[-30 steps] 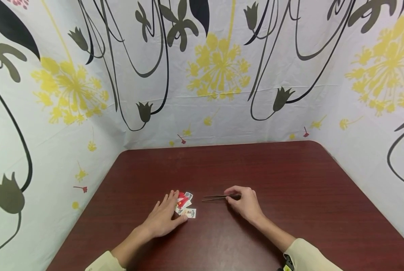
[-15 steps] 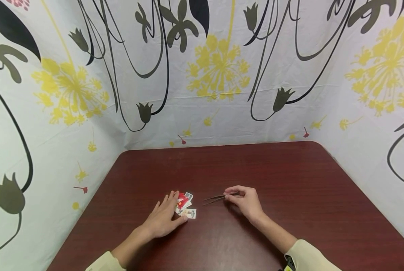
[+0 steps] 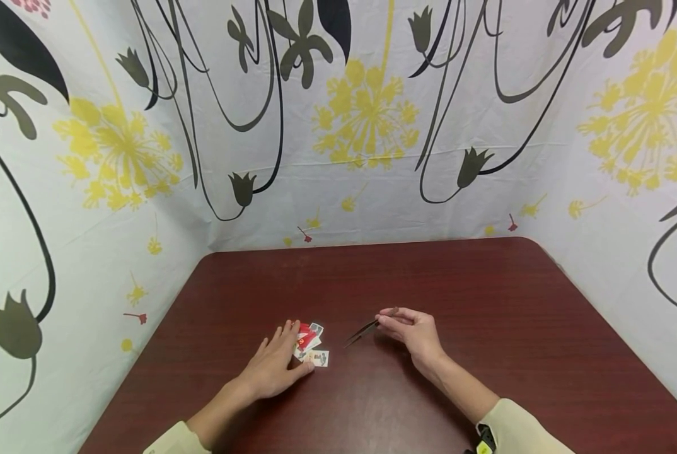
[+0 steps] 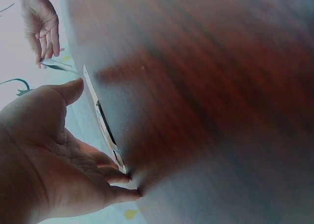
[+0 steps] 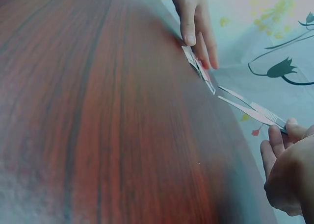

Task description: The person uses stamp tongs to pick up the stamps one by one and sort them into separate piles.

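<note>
- Dark red table (image 3: pixel 429 271); white floral cloth (image 3: pixel 329 211) hangs behind its far edge and along both sides.
- Cards (image 3: pixel 319 359), small, overlapping, some red, lie left of the table's middle; left hand hides their left part.
- Pale sleeves (image 3: pixel 522 432) at the near side; dark band (image 3: pixel 486 435) on right wrist.
- Left hand (image 3: pixel 273 366): fingers extended, fingertips and thumb touching the cards.
- Right hand (image 3: pixel 418 337): pinches tweezers (image 3: pixel 363 331), tips parted, pointing left, just right of the cards, not touching them.
</note>
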Demonstrator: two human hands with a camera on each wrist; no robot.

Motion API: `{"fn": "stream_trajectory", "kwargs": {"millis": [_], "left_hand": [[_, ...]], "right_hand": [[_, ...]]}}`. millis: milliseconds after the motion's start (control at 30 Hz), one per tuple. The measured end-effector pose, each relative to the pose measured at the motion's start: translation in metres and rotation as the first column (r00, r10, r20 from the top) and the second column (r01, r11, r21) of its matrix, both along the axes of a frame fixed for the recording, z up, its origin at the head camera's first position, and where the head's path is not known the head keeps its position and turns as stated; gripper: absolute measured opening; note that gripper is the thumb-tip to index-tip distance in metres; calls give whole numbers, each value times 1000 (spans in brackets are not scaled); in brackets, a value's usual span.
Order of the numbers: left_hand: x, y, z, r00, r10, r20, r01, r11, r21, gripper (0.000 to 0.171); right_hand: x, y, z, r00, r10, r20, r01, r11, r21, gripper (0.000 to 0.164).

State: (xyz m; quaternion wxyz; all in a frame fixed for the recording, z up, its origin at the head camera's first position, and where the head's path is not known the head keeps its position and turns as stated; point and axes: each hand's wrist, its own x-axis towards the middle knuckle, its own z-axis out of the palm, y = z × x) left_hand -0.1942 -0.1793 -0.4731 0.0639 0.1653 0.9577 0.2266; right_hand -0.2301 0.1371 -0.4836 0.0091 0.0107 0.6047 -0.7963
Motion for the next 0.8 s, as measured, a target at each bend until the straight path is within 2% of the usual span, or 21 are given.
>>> {"fn": "stream_trajectory", "kwargs": {"millis": [267,567,800], "left_hand": [[0,-1,0,1000,-2,0,2,1000,1,97],[0,-1,-2,1000,3,5,-3,1000,-2,97],[1,0,-2,1000,4,3,-4,1000,-5,98]], "right_hand": [[-3,-3,3,997,-31,-69,29,999,-36,25],[-6,-5,7,989,-19,-148,12,999,-44,30],[-9,-11,9,971,9,-240,-2,1000,30,26]]}}
